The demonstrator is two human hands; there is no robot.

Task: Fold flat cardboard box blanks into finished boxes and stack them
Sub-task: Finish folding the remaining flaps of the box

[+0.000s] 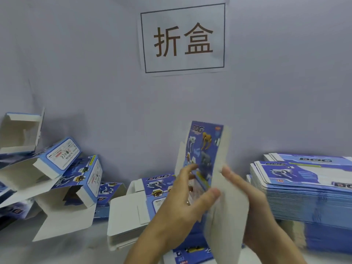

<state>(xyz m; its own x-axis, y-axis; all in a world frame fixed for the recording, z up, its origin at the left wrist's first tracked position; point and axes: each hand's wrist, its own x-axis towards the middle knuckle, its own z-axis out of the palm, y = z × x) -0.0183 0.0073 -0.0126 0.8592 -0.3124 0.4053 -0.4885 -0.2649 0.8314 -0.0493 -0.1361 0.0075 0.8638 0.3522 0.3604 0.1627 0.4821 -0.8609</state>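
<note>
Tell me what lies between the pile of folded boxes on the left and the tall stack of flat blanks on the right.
In the head view, a shorter stack of blanks lies there, and in front of it both hands hold a box blank upright.

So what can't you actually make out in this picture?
All in the head view:
- Held box blank: motion-blurred, its small print unreadable.
- Right hand: mostly hidden behind the blank's white flap.
- Left hand: its forearm cut off by the bottom edge.
- Folded boxes: cut off at the left edge, label text too small.
</note>
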